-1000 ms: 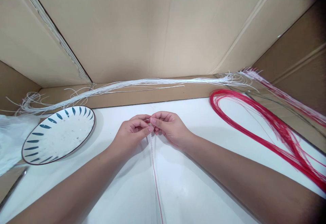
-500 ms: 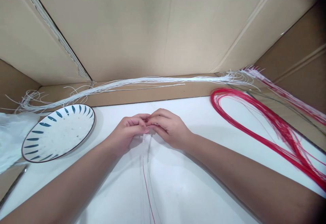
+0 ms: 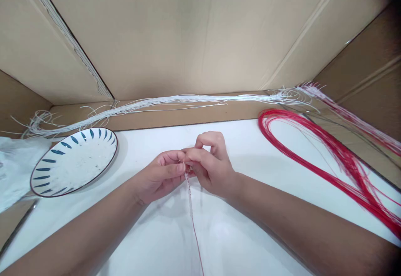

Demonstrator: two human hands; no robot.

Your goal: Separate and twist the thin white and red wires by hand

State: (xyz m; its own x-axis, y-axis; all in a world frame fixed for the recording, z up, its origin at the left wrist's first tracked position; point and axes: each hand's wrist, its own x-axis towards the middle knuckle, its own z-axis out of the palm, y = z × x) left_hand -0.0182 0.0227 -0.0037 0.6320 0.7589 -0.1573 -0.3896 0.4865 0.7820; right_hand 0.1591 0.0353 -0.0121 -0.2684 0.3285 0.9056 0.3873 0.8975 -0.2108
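"Head view: where do we find the thin cord (image 3: 189,192)?"

"We see it in the middle, over the white table (image 3: 225,242). Its top is at the fingertips, and it runs down towards us: a pale stretch with small red flecks near the hands, then a single red thread (image 3: 197,242) that leaves at the bottom edge."

"And what do we make of the left hand (image 3: 161,176)?"

"We have its thumb pressed against the bent forefinger, with the cord pinched between the tips."

"Does the right hand (image 3: 214,167) grip it too?"

"We cannot tell. Its thumb and a finger are drawn close together right against the left fingertips, partly hiding them, while another finger arches up, leaving a gap below it."

"What do we have around them?"

"To the left, a pale plate (image 3: 75,163) with dark blue strokes inside its rim, and a crumpled plastic bag (image 3: 15,171) beside it. Behind, we see a bundle of white strands (image 3: 188,98) stretched along the cardboard (image 3: 194,33). To the right lies a looped bundle of red strands (image 3: 369,203), and beyond it a red-and-white bundle (image 3: 354,111) by the side wall."
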